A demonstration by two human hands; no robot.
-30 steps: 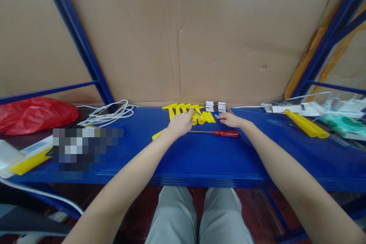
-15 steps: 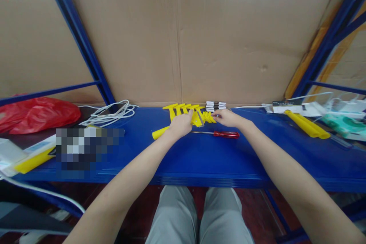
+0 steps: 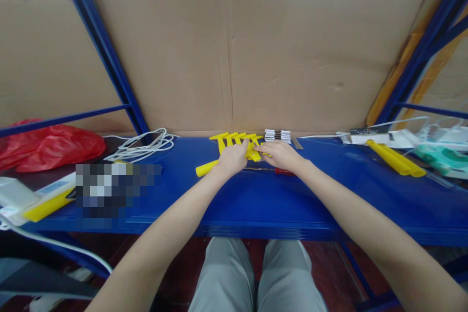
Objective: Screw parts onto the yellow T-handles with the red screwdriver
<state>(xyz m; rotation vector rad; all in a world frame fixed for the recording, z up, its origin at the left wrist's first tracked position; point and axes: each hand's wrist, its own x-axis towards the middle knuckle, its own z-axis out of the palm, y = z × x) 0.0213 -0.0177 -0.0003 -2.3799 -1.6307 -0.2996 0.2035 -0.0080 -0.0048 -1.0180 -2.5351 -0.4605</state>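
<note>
My left hand (image 3: 235,158) is closed around a yellow plastic scraper head (image 3: 253,153) just above the blue shelf. Close beside it, my right hand (image 3: 281,155) pinches a small yellow plastic piece (image 3: 268,154), its fingertips at the scraper head. Whether the two parts touch, I cannot tell. Several yellow T-shaped scraper parts (image 3: 229,137) lie in a row behind my hands. A screwdriver (image 3: 283,171) with a red handle lies under my right hand, partly hidden. A yellow tube (image 3: 205,168) sits left of my left wrist.
Behind my right hand are a stack of white packs with dark bands (image 3: 277,136) and a thin grey strip (image 3: 297,144). Yellow tubes (image 3: 395,158) lie at the right. A coiled white cable (image 3: 146,145) and a red plastic bag (image 3: 54,145) are at the left. Cardboard (image 3: 292,58) backs the shelf.
My right hand has moved left from the small yellow pieces to the scraper head, bringing one piece along. It now covers part of the screwdriver. My left hand has barely moved.
</note>
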